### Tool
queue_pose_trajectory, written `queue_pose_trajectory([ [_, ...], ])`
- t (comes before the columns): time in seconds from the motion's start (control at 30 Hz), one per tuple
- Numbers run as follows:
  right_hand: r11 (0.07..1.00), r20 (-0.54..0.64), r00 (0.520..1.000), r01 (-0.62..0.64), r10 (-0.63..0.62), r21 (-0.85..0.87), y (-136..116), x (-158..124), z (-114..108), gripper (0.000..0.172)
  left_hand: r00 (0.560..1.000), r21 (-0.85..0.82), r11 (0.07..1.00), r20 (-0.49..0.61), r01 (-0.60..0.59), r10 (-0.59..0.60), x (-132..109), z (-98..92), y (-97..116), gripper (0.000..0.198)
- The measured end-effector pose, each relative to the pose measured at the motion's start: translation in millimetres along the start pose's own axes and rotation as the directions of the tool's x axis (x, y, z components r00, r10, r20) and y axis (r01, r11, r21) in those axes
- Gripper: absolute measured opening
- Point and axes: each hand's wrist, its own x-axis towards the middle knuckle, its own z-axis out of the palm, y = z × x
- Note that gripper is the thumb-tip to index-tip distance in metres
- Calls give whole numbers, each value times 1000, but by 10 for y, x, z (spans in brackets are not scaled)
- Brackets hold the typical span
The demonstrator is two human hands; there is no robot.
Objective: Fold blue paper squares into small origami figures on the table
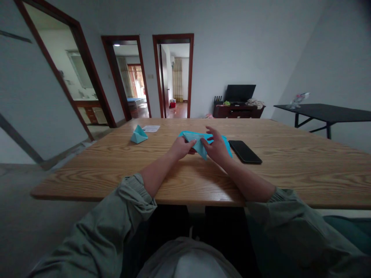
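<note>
Wooden table, folded blue paper, doorways beyond

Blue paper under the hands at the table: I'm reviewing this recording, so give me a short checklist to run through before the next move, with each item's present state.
1. Left hand and right hand both on the blue paper: ok.
2. Paper resting on the wooden table: ok, though the hands hide part of it.
3. Fold edges lined up: cannot tell, the fingers cover them.
4. Black smartphone apart from the paper: ok, a narrow gap shows beside the paper's corner.
5. Folded blue paper piece and white sheet away from the hands: ok, both lie further left on the table.
</note>
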Motion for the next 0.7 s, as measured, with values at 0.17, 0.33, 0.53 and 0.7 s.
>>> queue_pose_trajectory([
  [0.17,931,151,954,290,-261,-222,-150,-88,34,43,998,-71,996,-22,-58,56,64,-19,-33,33],
  [0.33,982,214,959,176,-188,73,-142,-95,54,48,983,-152,981,119,-121,140,-5,-38,-2,48],
  [0.53,961,246,961,53,-123,273,-154,-101,53,48,978,-154,980,147,-128,151,33,-86,-47,55],
  [0.7,944,214,967,64,-139,324,-142,-100,79,45,980,-145,980,127,-135,154,42,-100,-57,58],
])
